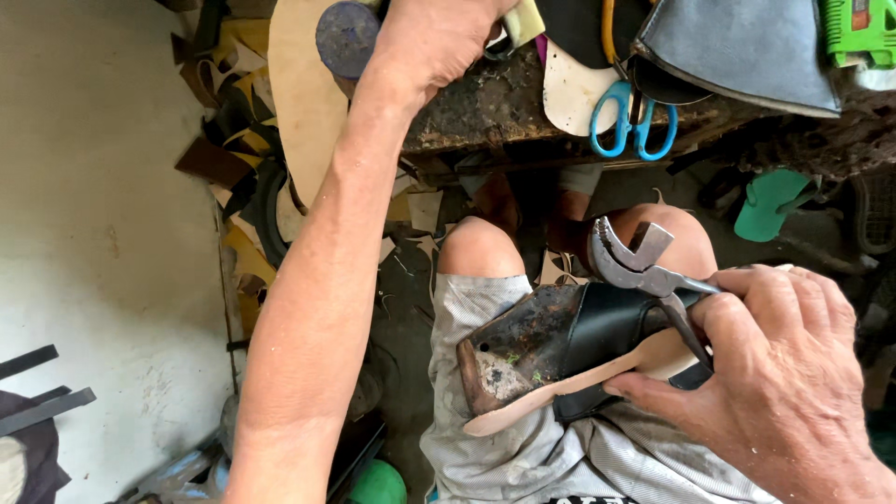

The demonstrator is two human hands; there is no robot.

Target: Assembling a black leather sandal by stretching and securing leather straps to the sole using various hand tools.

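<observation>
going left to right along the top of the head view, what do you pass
tan sole-shaped cutout → dark round disc → left hand → white sole piece → blue-handled scissors → grey leather sheet → green tool

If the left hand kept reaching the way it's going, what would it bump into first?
Probably the clutter on the workbench: the left hand already sits at its near edge by a dark round disc. Depth is unclear.

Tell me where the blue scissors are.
In the head view, the blue scissors lie upper right of centre on the workbench edge, beside a white sole piece, above the knees.
</observation>
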